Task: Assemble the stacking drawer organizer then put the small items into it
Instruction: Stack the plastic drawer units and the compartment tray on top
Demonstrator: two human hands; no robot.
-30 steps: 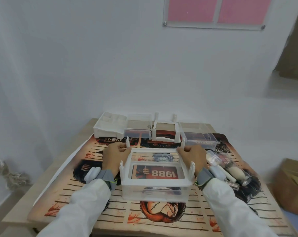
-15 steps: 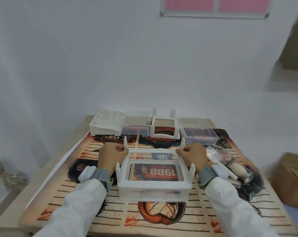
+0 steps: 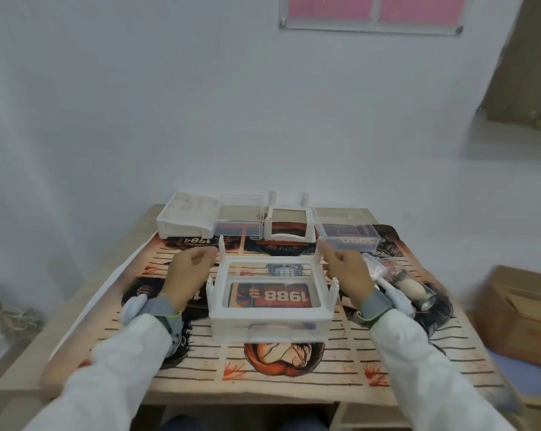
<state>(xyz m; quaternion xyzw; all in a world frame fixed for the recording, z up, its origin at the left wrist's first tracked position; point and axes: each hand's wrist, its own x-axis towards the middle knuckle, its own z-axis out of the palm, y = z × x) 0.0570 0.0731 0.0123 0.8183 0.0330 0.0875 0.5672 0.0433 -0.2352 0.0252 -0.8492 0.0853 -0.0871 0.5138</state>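
Note:
A white drawer frame [image 3: 270, 315] with a clear drawer in it stands on the printed mat in the middle of the table, four corner posts pointing up. My left hand [image 3: 186, 273] hovers just left of its far left post, fingers apart, holding nothing. My right hand [image 3: 348, 272] is just right of the far right post, fingers loosely spread, also holding nothing. Along the far edge sit a white compartment tray [image 3: 185, 219], a clear drawer [image 3: 239, 222], a second white frame [image 3: 289, 225] and another clear drawer [image 3: 348, 236]. Small items [image 3: 409, 284] lie to the right.
The printed mat [image 3: 272, 365] covers most of the wooden table [image 3: 132, 241]. A white oval object [image 3: 132, 307] lies by my left wrist. A cardboard box [image 3: 524, 315] stands on the floor at the right. The wall is close behind the table.
Both hands have let go of the frame's far corners and drawn slightly outward and back. The frame with its drawer now stands on the mat untouched.

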